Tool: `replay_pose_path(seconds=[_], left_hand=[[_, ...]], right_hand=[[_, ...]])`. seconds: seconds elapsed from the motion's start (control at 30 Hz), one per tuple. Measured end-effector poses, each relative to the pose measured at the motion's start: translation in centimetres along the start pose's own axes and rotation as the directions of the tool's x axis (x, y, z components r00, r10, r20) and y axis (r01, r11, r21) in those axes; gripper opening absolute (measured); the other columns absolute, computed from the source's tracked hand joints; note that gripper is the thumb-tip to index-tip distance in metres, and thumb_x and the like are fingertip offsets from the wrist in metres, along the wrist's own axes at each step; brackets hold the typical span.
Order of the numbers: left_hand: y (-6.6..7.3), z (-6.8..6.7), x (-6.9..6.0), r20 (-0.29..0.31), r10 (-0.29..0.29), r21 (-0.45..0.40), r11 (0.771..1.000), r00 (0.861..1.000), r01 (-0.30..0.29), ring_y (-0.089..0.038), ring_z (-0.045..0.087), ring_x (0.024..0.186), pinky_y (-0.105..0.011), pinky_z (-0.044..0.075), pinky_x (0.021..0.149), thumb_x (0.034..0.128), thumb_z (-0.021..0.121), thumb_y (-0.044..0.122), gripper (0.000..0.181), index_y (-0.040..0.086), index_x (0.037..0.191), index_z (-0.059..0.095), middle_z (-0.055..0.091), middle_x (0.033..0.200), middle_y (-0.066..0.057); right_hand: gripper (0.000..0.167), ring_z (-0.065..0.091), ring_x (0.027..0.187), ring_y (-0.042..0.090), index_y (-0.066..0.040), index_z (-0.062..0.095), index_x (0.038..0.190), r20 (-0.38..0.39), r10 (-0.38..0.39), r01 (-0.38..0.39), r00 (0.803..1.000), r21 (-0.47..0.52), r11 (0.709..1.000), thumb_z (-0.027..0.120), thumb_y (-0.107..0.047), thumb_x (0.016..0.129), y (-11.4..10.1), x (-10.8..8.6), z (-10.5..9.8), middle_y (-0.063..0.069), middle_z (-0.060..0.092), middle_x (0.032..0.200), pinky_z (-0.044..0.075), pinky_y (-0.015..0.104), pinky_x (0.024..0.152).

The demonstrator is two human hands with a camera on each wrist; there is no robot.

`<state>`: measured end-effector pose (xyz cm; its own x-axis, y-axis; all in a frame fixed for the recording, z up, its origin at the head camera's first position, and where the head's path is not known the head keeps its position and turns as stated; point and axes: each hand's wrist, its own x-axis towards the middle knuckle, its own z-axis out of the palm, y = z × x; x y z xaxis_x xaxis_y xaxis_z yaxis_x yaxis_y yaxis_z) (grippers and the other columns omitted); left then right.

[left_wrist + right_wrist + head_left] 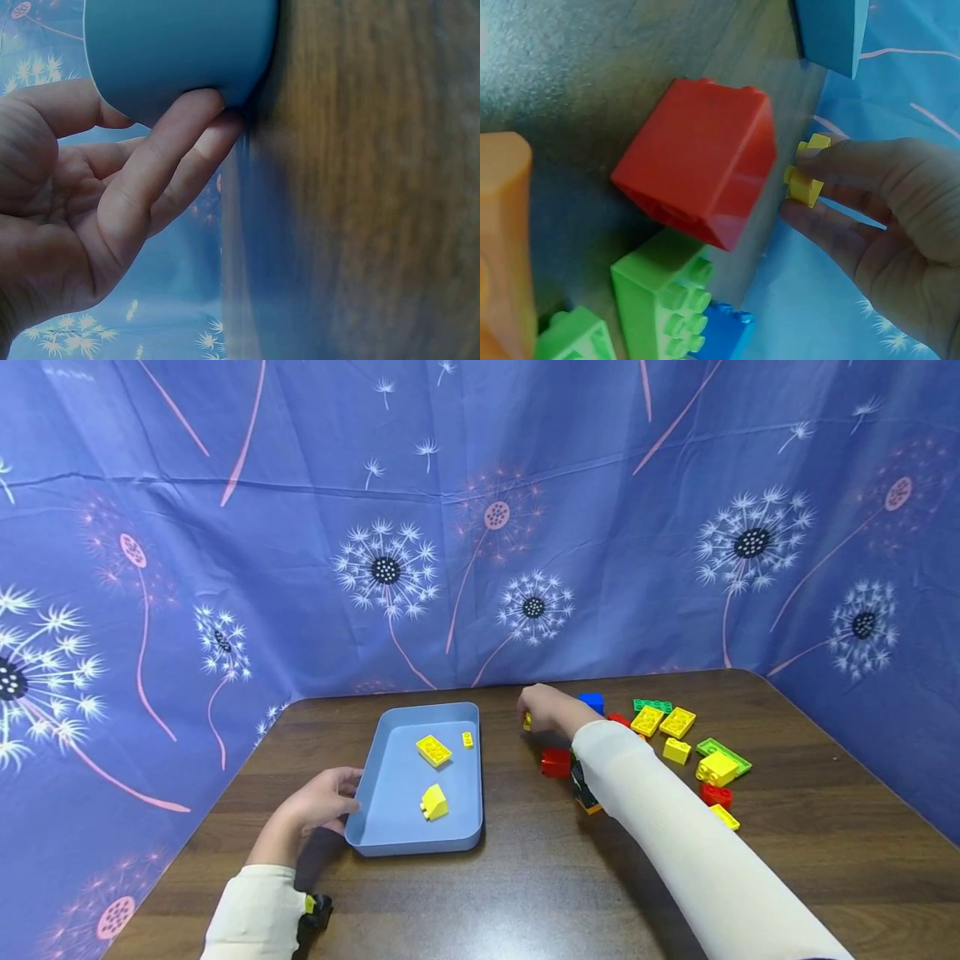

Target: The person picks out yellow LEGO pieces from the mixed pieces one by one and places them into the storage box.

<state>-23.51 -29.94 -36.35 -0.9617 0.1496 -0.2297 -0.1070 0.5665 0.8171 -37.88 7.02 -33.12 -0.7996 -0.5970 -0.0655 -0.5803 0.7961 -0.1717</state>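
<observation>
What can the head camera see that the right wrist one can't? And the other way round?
Only the head view shows three yellow bricks in the tray and the left grip holding its edge. Only the right wrist view shows the studs of the green brick beside the red brick; in the head view, the sleeve seems to hide them. Both show that red brick, a blue brick, some of the tray and the right grip holding a small yellow brick.
</observation>
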Motion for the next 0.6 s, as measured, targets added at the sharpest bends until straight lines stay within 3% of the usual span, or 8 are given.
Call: replay_pose_path(seconds=[0.17, 0.6], left_hand=[[0.1, 0.0, -0.1, -0.002, 0.004, 0.006, 1.0, 1.0, -0.004, -0.037, 0.063, 0.097, -0.046, 0.06, 0.064, 0.0861, 0.058, -0.01, 0.055, -0.016, 0.137, 0.038, 0.056, 0.117, -0.03], [0.0, 0.1, -0.1, -0.005, 0.01, -0.012, 1.0, 1.0, -0.011, -0.036, 0.063, 0.096, -0.046, 0.06, 0.063, 0.0853, 0.057, -0.011, 0.055, -0.017, 0.136, 0.038, 0.056, 0.117, -0.031]], right_hand=[[0.025, 0.061, 0.09, 0.022, -0.004, 0.077, 0.094, -0.012, -0.028, 0.028, 1.0, 0.0, 1.0, 0.066, 0.007, 0.075, -0.7, -0.1, -0.7, 0.005, 0.071, 0.093, 0.054, 0.033, 0.076], [0.023, 0.062, 0.093, 0.022, -0.006, 0.076, 0.097, -0.043, -0.102, 0.103, 0.994, 0.017, 0.995, 0.068, 0.003, 0.078, -4.0, 0.1, -2.4, 0.005, 0.071, 0.099, 0.054, 0.035, 0.086]])
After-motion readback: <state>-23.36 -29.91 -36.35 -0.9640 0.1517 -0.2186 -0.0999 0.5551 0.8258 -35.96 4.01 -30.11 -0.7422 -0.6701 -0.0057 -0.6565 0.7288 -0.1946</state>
